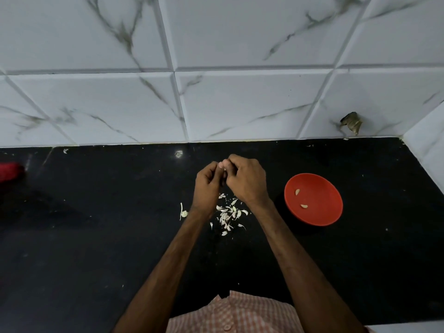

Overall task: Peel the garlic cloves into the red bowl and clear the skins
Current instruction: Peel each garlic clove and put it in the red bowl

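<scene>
My left hand (207, 186) and my right hand (247, 180) meet above the black counter, fingertips pinched together on a garlic clove (224, 169) that is almost hidden between them. Below the hands lies a scatter of white garlic skins (228, 213). A small garlic piece with a strip of skin (183, 212) lies apart to the left of that pile. The red bowl (319, 213) sits to the right of my right hand and holds two peeled cloves (297, 192).
The black counter (96, 224) meets a white marble-pattern tiled wall (216, 92) behind. A red object (10, 171) pokes in at the left edge. A broken hole (351, 122) marks the tile at the right, where a side wall (425, 140) closes the corner.
</scene>
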`<control>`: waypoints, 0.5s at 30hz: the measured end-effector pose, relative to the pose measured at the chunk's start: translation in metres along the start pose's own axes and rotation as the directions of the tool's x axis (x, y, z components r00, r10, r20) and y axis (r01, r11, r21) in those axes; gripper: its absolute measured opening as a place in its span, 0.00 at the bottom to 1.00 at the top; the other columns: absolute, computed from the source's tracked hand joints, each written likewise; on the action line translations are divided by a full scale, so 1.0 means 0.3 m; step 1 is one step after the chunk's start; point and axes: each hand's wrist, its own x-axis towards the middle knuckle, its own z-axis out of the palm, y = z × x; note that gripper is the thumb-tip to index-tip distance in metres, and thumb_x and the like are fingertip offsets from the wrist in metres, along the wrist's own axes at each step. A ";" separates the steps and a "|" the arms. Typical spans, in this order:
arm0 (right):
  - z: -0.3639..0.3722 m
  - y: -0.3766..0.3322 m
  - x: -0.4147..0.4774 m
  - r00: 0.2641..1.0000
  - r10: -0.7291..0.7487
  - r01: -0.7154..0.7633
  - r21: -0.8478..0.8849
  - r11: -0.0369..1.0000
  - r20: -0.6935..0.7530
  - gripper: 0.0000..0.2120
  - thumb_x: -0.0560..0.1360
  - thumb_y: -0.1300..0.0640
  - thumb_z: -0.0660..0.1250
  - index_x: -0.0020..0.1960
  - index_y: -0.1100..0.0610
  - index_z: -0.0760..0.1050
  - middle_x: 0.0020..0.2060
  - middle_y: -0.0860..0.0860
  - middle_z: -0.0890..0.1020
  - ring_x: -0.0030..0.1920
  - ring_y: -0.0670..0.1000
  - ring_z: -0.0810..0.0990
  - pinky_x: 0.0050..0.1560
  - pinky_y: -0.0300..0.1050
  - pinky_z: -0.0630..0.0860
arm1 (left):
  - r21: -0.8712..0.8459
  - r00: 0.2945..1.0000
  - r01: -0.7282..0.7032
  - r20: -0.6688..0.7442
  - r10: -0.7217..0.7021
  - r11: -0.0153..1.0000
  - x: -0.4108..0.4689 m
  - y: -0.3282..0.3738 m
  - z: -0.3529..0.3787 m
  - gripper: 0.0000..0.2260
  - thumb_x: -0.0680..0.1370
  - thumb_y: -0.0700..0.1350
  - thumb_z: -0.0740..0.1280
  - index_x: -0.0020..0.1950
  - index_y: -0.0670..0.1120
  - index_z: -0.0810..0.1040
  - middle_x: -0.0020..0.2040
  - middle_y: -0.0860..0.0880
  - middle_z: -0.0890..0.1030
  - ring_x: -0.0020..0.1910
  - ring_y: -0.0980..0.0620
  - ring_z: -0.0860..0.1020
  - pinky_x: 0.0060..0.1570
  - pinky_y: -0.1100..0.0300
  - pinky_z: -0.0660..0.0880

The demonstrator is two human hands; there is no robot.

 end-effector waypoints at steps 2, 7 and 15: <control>0.004 -0.015 -0.003 0.996 0.090 -0.089 -0.007 0.996 0.020 0.15 0.82 0.50 0.61 0.41 0.56 0.77 0.34 0.53 0.82 0.38 0.56 0.80 0.39 0.50 0.76 | 0.106 0.999 -0.051 0.004 0.051 0.993 0.004 0.000 -0.007 0.15 0.85 0.41 0.60 0.41 0.35 0.72 0.32 0.49 0.69 0.32 0.56 0.65 0.31 0.62 0.64; -0.001 -0.038 0.013 0.939 0.317 -0.324 0.035 0.946 0.132 0.21 0.84 0.52 0.56 0.36 0.56 0.74 0.35 0.55 0.79 0.39 0.54 0.75 0.41 0.47 0.66 | 0.507 0.978 -0.200 0.050 0.203 0.838 0.005 -0.001 -0.028 0.12 0.84 0.50 0.59 0.40 0.54 0.68 0.31 0.55 0.72 0.30 0.55 0.69 0.32 0.54 0.67; -0.008 -0.037 0.015 0.939 0.287 -0.316 0.149 0.937 0.189 0.28 0.85 0.43 0.52 0.30 0.50 0.71 0.29 0.50 0.76 0.35 0.52 0.78 0.40 0.49 0.72 | 0.646 0.972 -0.219 0.082 0.219 0.731 0.000 0.011 -0.012 0.12 0.86 0.49 0.55 0.44 0.48 0.68 0.34 0.54 0.72 0.31 0.55 0.69 0.32 0.60 0.64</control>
